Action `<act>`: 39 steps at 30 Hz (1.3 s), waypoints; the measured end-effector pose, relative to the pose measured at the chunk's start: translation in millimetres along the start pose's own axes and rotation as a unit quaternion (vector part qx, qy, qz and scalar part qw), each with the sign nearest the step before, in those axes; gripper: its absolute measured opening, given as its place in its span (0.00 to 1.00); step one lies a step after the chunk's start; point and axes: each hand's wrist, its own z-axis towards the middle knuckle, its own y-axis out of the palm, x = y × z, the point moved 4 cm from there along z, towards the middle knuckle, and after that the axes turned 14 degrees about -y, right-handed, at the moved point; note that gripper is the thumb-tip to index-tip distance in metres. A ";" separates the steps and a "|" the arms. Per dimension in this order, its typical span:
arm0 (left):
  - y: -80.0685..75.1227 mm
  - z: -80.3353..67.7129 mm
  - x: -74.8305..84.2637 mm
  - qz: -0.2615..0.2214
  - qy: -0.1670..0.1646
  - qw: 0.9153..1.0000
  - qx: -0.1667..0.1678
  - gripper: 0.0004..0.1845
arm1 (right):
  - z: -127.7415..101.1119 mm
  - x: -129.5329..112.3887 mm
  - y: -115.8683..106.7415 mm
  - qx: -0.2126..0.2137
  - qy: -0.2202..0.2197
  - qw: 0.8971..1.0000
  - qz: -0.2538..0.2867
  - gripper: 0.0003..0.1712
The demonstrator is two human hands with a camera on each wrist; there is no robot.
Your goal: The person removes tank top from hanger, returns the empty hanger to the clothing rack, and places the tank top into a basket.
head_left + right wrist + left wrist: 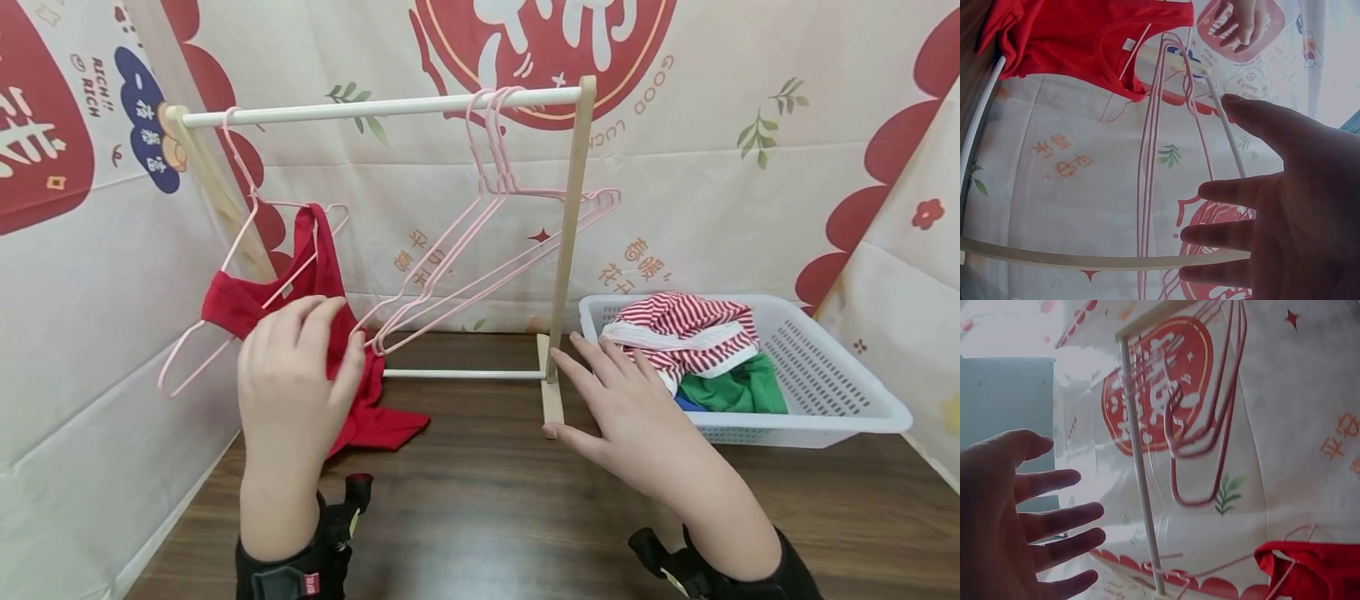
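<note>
A red sleeveless garment (348, 333) hangs on a pink hanger (247, 217) at the left end of the white rail (390, 107); its lower part reaches the table. My left hand (292, 383) is raised in front of the garment, overlapping it in the head view. In the left wrist view the fingers (1066, 519) are spread and hold nothing. Several bare pink hangers (498, 187) hang together near the rail's right end. By the rack's right wooden post (573, 208), my right hand (637, 417) has its fingers extended, with nothing in it.
A white plastic basket (847, 408) stands right of the rack, holding a red-and-white striped garment (678, 325), a green cloth (738, 387) and a bit of blue cloth (686, 403). Printed fabric walls (720, 208) enclose the brown table (480, 500). A lower bar (465, 375) joins the rack.
</note>
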 end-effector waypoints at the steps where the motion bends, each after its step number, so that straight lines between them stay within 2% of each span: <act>1: -1.7 1.1 -4.3 0.006 -0.014 1.000 0.002 0.20 | 0.1 -0.2 0.0 0.000 -0.002 1.000 0.003 0.47; 5: -7.8 3.0 -21.4 0.035 -0.065 0.997 0.009 0.21 | 0.2 -1.3 0.0 -0.003 -0.006 1.000 0.020 0.46; 10: -11.7 4.8 -38.8 0.030 -0.114 0.992 0.033 0.23 | -1.2 -2.0 0.3 -0.011 -0.004 0.999 0.032 0.45; 16: -11.6 6.4 -57.2 0.021 -0.178 0.980 0.086 0.22 | -1.7 -4.0 -0.5 -0.001 -0.018 0.999 0.041 0.43; 20: -10.9 7.7 -67.6 0.042 -0.206 0.973 0.098 0.21 | -1.1 -3.7 1.2 -0.004 -0.023 0.998 0.050 0.42; 27: -12.3 8.5 -82.6 0.071 -0.276 0.956 0.065 0.25 | -0.4 -1.9 3.7 -0.015 -0.023 0.998 0.050 0.44; 35: -15.4 6.1 -97.2 0.106 -0.364 0.925 0.008 0.31 | -0.3 -2.3 5.0 -0.021 -0.023 0.998 0.047 0.44; 39: -15.5 5.7 -102.0 0.121 -0.385 0.915 -0.020 0.26 | -0.6 -3.6 4.9 -0.018 -0.026 0.998 0.050 0.43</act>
